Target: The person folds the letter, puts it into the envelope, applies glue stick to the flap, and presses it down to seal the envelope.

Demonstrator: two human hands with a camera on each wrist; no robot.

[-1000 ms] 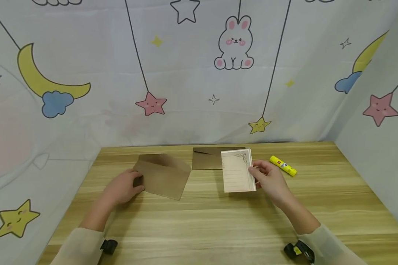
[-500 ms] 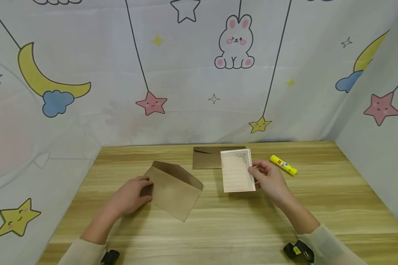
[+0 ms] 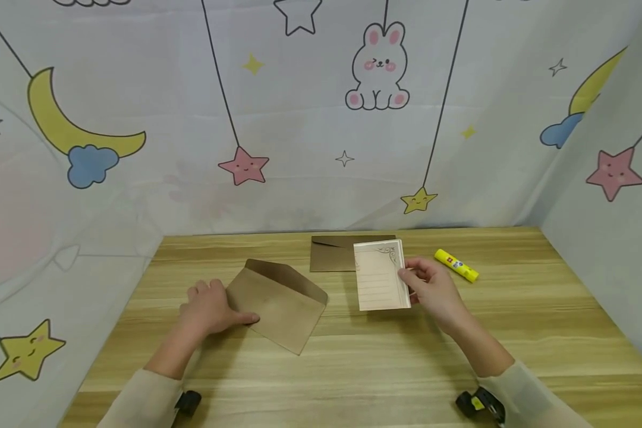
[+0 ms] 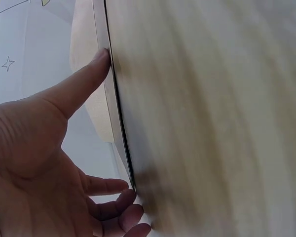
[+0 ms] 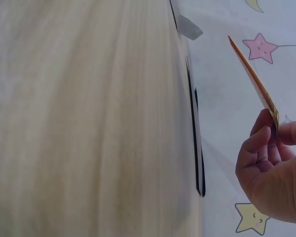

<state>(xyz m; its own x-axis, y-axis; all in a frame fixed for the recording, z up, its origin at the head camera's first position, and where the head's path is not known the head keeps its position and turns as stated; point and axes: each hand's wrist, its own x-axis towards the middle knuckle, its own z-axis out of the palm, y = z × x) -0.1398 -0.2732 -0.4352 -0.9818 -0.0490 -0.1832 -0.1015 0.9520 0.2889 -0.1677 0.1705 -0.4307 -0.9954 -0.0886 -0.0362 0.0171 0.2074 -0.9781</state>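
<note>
While the cards (image 3: pixel 378 276) are pinched by the right hand (image 3: pixel 436 291), the near envelope (image 3: pixel 285 308) is best steadied flat by the left hand (image 3: pixel 211 309), laid against it without gripping.

The left sleeve (image 3: pixel 143 399) is plain, pale cream cloth; the right sleeve (image 3: pixel 529 397) is the same cream; a blocky black device (image 3: pixel 191 402) sits beside the left one's end; a black device with a yellow patch (image 3: pixel 477 403), beside the right's.

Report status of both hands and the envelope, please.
Left hand touching flap-open envelope. Right hand pinching lined paper. Second envelope farther back, not between.
</note>
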